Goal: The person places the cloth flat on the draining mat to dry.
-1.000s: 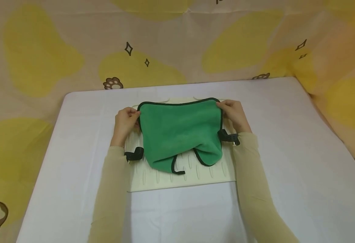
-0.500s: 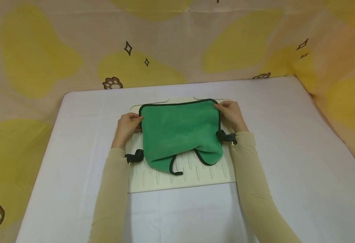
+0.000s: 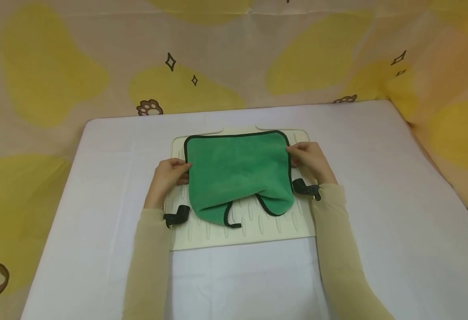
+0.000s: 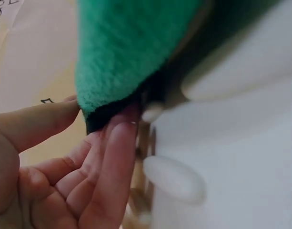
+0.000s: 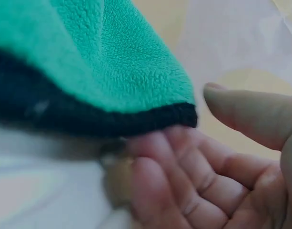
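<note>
A plush green towel with black edging lies over a cream ribbed mat. Its far edge is fairly straight, while the near side is bunched and folded under, leaving a gap with a loose dark-edged corner. At the towel's left side, my left hand pinches the edge, thumb on top and fingers below. My right hand is at the right side; in the right wrist view its fingers reach under the black edge and its thumb stands off from the cloth.
The mat lies on a white-covered table. Behind it hangs a cream and yellow patterned curtain. Small dark cameras are strapped to both wrists, next to beige sleeves.
Both hands have slid nearer to me along the towel's sides, away from its far corners. The right thumb has come off the cloth. The towel's far edge has shifted slightly and looks straighter.
</note>
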Motion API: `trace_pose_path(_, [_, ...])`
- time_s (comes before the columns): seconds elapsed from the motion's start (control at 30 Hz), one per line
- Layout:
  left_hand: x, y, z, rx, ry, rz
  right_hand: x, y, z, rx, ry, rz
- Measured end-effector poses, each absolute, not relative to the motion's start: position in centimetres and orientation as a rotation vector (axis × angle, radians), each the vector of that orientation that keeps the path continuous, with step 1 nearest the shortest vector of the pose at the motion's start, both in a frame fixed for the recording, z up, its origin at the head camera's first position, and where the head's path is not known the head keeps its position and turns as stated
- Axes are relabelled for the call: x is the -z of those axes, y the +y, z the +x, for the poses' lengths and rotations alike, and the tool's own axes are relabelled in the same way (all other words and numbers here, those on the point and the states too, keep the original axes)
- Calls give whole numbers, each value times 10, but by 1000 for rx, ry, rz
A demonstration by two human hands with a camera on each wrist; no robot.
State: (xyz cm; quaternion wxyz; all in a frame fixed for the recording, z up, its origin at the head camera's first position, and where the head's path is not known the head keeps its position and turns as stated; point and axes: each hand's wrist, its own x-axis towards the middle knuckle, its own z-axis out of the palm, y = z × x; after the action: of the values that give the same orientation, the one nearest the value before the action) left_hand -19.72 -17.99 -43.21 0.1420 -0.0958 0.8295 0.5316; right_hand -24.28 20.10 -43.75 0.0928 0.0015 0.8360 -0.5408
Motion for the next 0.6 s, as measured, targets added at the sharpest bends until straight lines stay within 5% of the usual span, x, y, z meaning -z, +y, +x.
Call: trace_pose_path(0.6, [436, -184, -170, -1673, 2188, -250, 436, 211, -200, 1356, 2410, -173])
